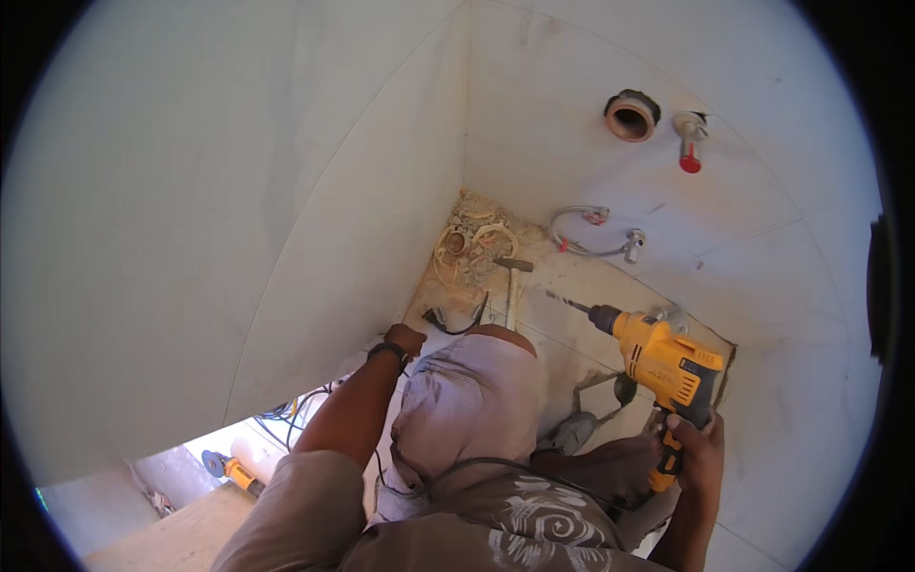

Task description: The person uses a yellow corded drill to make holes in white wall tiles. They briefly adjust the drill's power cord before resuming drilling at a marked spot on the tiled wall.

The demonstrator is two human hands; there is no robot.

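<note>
My right hand [701, 439] is wrapped round the handle of a yellow and black power drill [658, 357], held up at the right. Its long bit [567, 301] points left, clear of the wall. A dark cord [477, 461] crosses in front of my body at the lower middle. Low by the left wall, my left hand [406, 339] is closed, with a dark band on its wrist; what its fingers hold, if anything, is hidden. Just beyond it lie a black plug [434, 318] and its cord. A hammer [513, 265] rests on the floor ahead of my knee.
Broken rubble [486, 224] with a pipe end fills the corner. A braided hose [572, 243] lies by the far wall, below a pipe opening [631, 118] and a red-tipped valve [690, 153]. A trowel [572, 434] is beside my leg. An angle grinder [233, 470] sits lower left.
</note>
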